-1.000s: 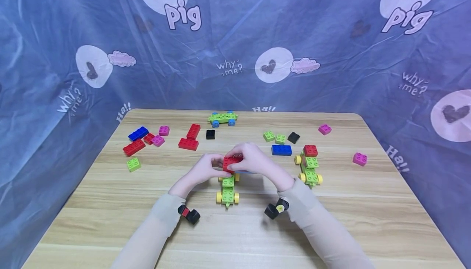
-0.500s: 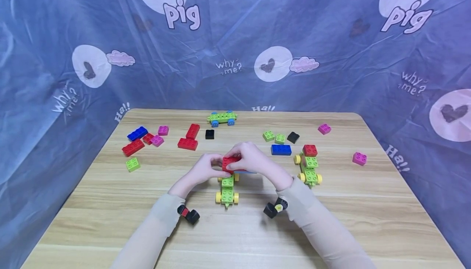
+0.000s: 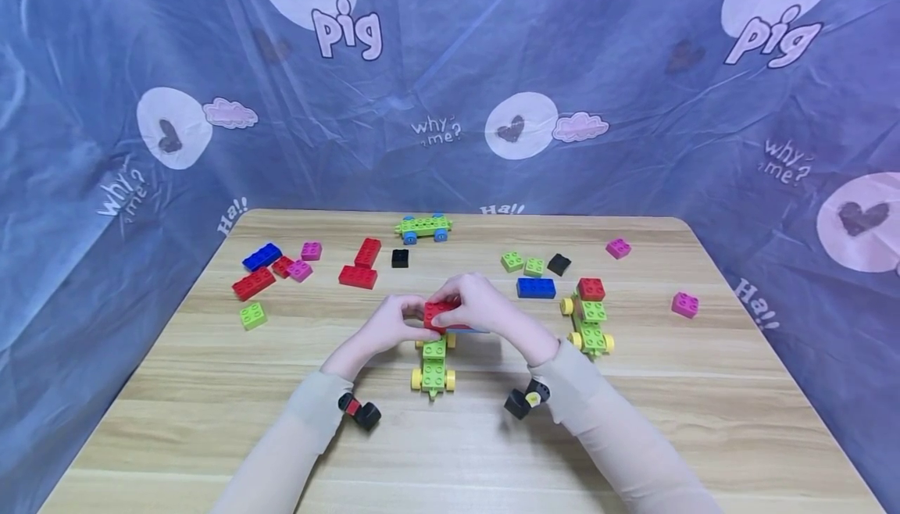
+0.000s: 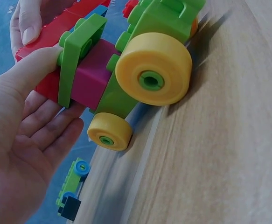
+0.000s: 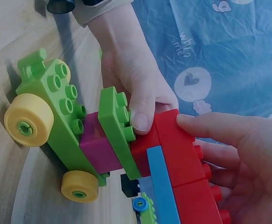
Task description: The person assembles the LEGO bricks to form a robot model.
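Observation:
At the middle of the table stands a toy car with a green wheeled base (image 3: 433,373) and yellow wheels. A magenta brick (image 5: 98,148) sits on the base, topped by a green plate (image 5: 115,128) and a small red brick (image 5: 142,145). Larger red bricks (image 5: 175,149) lie over that, with a flat blue piece (image 5: 162,182) along their underside. My left hand (image 3: 390,323) grips the stack at the small red brick, thumb beside the green plate. With thumb and fingers, my right hand (image 3: 474,303) holds the larger red bricks from the other side.
Right of the hands is a second yellow-wheeled car (image 3: 593,330) with a red brick on top. A blue-wheeled base (image 3: 423,226) stands at the back. Loose bricks lie around, including a blue brick (image 3: 536,288), a red brick (image 3: 358,277) and a magenta brick (image 3: 685,305).

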`<act>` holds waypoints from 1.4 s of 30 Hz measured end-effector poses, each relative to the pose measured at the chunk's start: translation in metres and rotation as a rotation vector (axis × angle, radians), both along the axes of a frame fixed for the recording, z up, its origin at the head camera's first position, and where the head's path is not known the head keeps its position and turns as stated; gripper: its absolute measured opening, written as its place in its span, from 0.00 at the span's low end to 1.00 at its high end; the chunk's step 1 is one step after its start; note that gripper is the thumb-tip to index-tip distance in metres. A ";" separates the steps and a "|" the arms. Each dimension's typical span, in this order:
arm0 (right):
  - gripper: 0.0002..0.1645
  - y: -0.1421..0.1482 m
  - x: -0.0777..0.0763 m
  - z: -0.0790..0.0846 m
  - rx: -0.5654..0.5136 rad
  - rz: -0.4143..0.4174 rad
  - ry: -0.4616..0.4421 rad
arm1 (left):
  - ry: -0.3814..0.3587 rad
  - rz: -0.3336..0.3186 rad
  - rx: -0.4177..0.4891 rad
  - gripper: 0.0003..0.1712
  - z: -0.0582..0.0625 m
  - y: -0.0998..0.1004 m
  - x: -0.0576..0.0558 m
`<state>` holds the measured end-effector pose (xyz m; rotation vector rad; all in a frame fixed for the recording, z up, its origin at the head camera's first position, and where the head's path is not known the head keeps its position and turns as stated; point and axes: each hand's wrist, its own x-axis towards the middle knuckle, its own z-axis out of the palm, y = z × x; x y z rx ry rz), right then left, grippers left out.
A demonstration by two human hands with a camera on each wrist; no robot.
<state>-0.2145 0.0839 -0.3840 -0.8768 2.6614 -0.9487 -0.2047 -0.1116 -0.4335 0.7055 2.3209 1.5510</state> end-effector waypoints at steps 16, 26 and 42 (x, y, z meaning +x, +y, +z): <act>0.17 0.001 0.002 -0.003 -0.006 -0.018 -0.010 | 0.010 -0.002 -0.027 0.18 0.003 0.000 0.003; 0.17 0.001 0.002 -0.002 -0.004 -0.032 -0.017 | 0.022 0.006 -0.035 0.18 0.005 0.002 0.004; 0.17 -0.002 0.000 0.002 0.049 0.016 0.015 | 0.053 -0.018 -0.062 0.22 -0.002 -0.001 -0.002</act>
